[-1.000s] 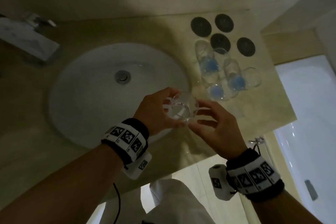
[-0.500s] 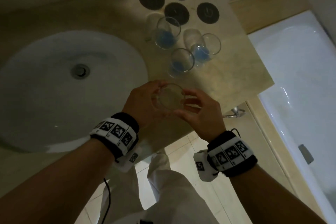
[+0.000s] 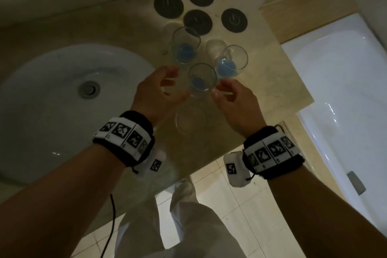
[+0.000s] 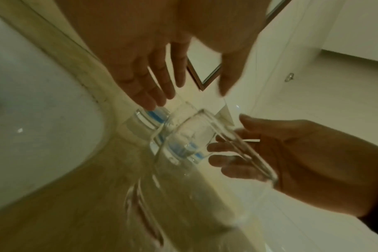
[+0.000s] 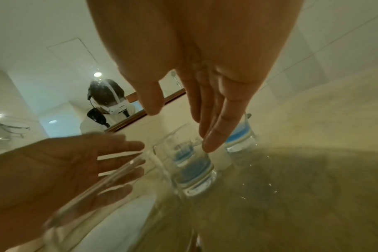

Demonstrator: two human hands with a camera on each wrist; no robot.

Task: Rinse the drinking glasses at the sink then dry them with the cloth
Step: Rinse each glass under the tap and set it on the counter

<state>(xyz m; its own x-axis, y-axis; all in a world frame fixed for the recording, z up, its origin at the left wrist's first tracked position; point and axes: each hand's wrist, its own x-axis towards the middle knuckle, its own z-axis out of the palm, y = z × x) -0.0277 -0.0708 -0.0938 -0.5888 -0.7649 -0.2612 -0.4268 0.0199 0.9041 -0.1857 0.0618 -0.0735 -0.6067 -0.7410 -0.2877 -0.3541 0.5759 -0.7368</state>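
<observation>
Both hands [image 3: 156, 92] [image 3: 234, 100] have released the clear glass [image 3: 191, 120] onto the bench [image 3: 261, 81] at frame centre, fingers now apart, reaching for the next glass [image 3: 202, 79]

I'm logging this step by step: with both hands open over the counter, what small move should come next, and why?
Probably close the right hand on the nearest blue-bottomed glass. Both hands are open either side of it, the left hand too, and an empty glass stands released on the counter.
</observation>
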